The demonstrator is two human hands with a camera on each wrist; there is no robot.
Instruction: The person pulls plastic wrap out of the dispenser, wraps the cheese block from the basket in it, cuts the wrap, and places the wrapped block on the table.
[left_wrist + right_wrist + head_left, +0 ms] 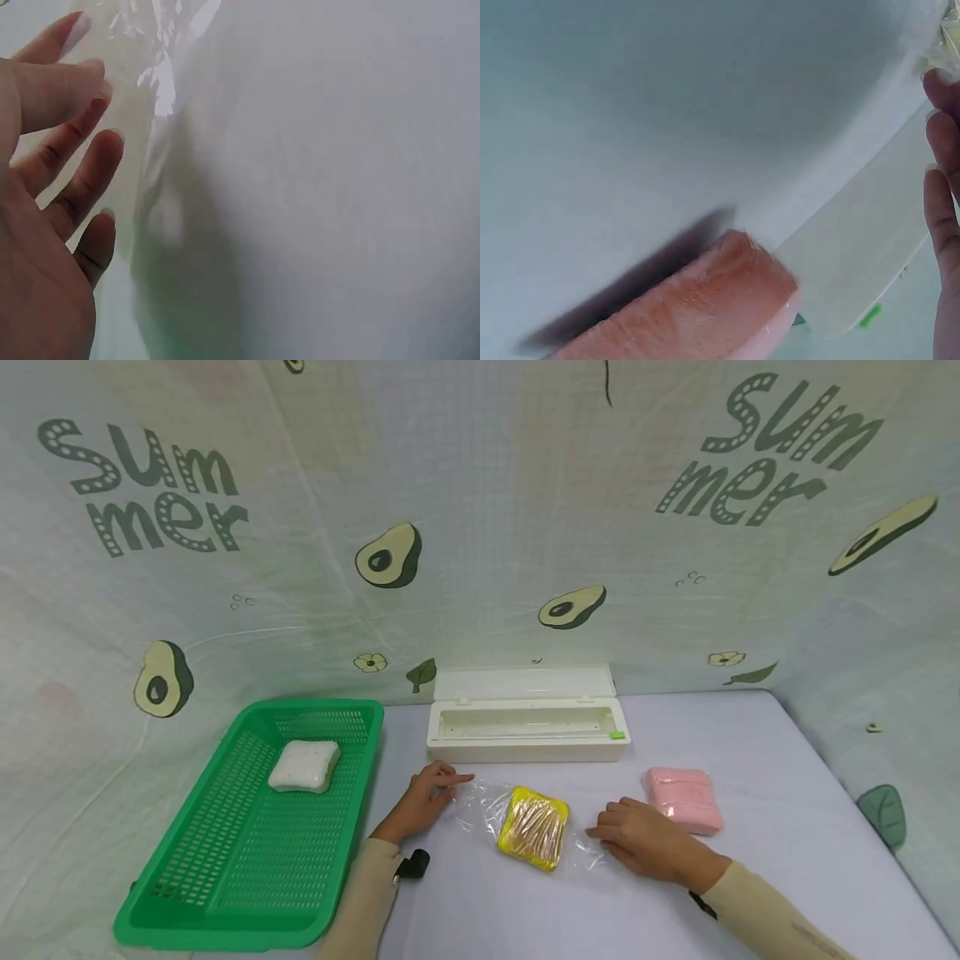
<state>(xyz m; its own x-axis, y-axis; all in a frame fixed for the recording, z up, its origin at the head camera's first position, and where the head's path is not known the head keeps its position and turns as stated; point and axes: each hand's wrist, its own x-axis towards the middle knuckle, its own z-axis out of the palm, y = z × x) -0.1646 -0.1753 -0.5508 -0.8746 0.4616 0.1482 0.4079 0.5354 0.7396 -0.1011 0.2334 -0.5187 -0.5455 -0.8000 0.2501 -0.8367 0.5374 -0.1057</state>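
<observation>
While the yellow block (533, 828) lies between left hand (424, 800) and right hand (648, 842), I cannot tell if either pinches the film (483, 803).

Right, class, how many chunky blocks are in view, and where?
3: the white block in the green basket, the yellow block covered by clear film on the table, the pink block beside the right hand.

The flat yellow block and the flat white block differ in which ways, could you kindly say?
The flat yellow block lies on the pale table, while the flat white block lies in the green plastic basket. Loose clear film spreads from the yellow block's sides; none is seen spreading from the white block. Both have rounded corners.
</observation>
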